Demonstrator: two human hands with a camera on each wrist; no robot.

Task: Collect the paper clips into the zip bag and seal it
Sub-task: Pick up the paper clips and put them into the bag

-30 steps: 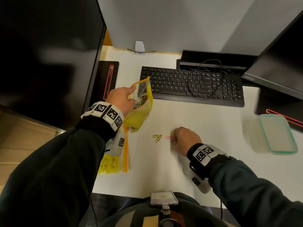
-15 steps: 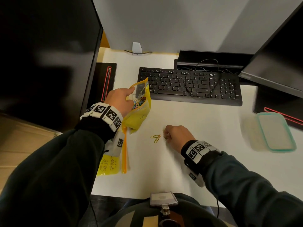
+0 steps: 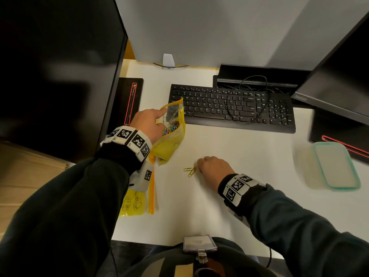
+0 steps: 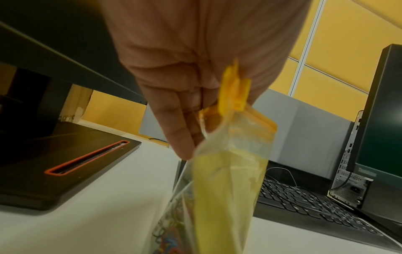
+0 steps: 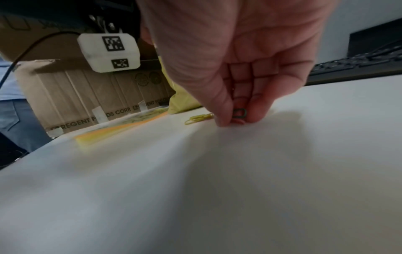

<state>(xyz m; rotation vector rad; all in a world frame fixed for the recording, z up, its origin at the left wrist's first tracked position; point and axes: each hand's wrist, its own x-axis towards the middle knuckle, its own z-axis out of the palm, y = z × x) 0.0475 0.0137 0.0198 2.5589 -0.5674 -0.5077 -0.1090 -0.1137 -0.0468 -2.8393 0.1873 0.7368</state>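
Two clips: yellow paper clips (image 3: 189, 171) remained on bench (image 3: 239, 196).
Right hand (image 3: 213, 168): slid leftward, pinching gathered clips (image 5: 239, 113).
Left hand (image 3: 148, 124): held zip bag (image 3: 171, 134) open (nearly filled).

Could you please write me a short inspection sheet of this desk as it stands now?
Surface: white desk, lit unevenly.
Job's things: yellow zip bag held upright, mouth open, coloured clips inside; two yellow paper clips loose on the desk.
Clutter: spare yellow bags flat under the left forearm; lidded container; keyboard.
Hands: left hand grips the bag's top; right hand pinches small clips at the desk.
Cables: black cable looped over the keyboard.
Surroundings: monitors both sides, grey partition, cardboard box.
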